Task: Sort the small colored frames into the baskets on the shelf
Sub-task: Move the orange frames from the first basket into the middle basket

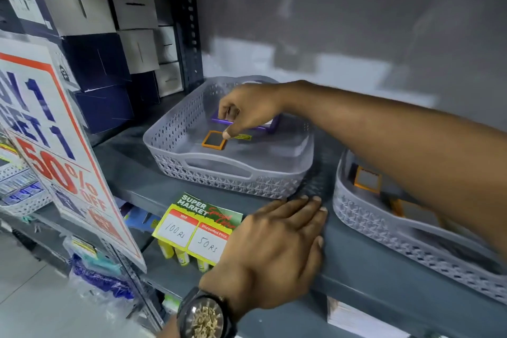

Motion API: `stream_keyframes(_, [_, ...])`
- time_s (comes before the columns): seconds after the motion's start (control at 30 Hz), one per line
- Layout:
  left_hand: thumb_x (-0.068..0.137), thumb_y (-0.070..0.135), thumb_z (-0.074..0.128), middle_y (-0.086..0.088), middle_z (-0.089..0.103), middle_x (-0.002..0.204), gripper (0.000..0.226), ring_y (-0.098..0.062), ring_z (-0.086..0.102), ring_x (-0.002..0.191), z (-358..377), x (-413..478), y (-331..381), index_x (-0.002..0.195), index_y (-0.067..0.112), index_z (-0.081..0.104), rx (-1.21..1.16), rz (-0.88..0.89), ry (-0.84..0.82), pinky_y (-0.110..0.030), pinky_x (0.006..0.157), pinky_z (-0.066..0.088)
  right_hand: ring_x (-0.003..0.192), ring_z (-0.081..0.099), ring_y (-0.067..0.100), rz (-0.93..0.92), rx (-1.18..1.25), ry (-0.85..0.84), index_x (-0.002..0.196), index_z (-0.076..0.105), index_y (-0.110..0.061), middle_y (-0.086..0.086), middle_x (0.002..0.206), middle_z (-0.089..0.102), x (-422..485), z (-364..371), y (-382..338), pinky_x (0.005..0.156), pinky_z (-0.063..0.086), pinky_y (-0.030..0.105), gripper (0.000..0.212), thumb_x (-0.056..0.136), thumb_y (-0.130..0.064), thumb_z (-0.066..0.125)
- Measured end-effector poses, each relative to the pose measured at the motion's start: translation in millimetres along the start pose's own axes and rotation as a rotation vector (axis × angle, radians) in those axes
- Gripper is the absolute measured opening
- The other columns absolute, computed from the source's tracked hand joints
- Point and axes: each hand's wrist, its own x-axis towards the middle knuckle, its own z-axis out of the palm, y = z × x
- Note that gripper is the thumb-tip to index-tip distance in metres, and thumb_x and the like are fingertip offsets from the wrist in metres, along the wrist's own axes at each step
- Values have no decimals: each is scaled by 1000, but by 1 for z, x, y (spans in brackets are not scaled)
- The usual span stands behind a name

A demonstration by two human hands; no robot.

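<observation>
Grey shelf [370, 252], two baskets. Right hand [248, 110] reaches across into left basket [227, 173], fingers [227, 133] pinched on purple frame [271, 125]; orange frame [214, 140] flat just below fingertip. Left hand [277, 252] flat on shelf edge, fingers together, empty. Right basket [384, 225] holds other orange frames.

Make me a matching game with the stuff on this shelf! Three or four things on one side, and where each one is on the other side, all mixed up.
Things:
1. orange frame
2. purple frame
3. left hand
4. price tag

Places:
A. hanging from the front of the shelf
B. resting flat on the shelf edge
C. lying on the floor of the left basket, in plain sight
D. in the left basket, partly hidden under the right hand

Pairs: 1-C, 2-D, 3-B, 4-A
</observation>
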Motion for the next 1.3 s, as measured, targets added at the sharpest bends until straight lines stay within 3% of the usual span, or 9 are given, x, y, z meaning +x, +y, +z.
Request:
stream_keyframes(0.2, [101,37,27,-2,40,157,54,-17,33,144,0,0,-2,147,15,44,-4,5,-2,-36,116,27,83,60,7,-45,-10,-66,118,64,-24,-19,86,58,33,11,-9,71,48,28,63,69,-63,78])
stream_keyframes(0.3, [100,38,27,-3,40,157,55,-17,32,145,1,0,-2,147,15,44,-12,7,-2,-36,117,27,82,61,10,-48,-31,-91,119,63,-23,-16,87,58,41,19,-11,68,49,29,63,69,-59,80])
stream_keyframes(0.4, [99,38,27,-2,40,157,56,-17,32,145,2,0,-2,147,15,44,-19,5,2,-36,117,27,73,55,3,-50,-41,-67,116,63,-21,-16,83,57,43,23,-14,60,44,27,60,69,-51,83])
stream_keyframes(0.6, [98,37,30,-2,43,155,55,-17,35,143,2,0,-3,145,15,47,-22,5,17,-36,116,29,87,66,17,11,1,47,116,62,-20,-7,91,69,19,10,-20,75,55,35,55,69,-42,81])
stream_keyframes(0.7, [98,36,31,-2,45,153,54,-16,37,142,3,-1,-2,144,15,49,-23,6,28,-35,116,30,90,67,14,48,50,124,115,64,-20,-12,87,72,-11,-6,-18,76,52,27,52,70,-38,82])
stream_keyframes(0.9, [98,37,29,0,46,153,55,-14,37,142,3,-1,-1,145,16,48,-3,-2,35,-34,116,29,93,72,20,168,188,190,116,64,-14,2,98,78,-87,-23,1,89,55,42,49,74,-27,85])
stream_keyframes(1.07, [97,40,20,2,43,155,61,-14,35,143,1,0,0,148,18,44,17,3,6,-34,117,28,93,72,19,312,225,272,115,66,-17,-2,97,78,-155,-29,25,92,55,44,51,71,-31,87])
stream_keyframes(1.17, [96,42,15,5,39,157,64,-10,31,145,3,-1,1,150,20,41,27,-4,2,-31,119,24,91,72,21,434,185,229,113,66,-21,-2,95,77,-190,-27,42,90,56,45,52,66,-32,88])
stream_keyframes(1.3, [97,41,17,4,42,155,62,-11,34,143,2,-1,3,148,19,44,27,-9,12,-29,118,24,92,73,26,549,139,17,104,64,-19,0,92,79,-219,-7,58,88,56,46,42,68,-21,85])
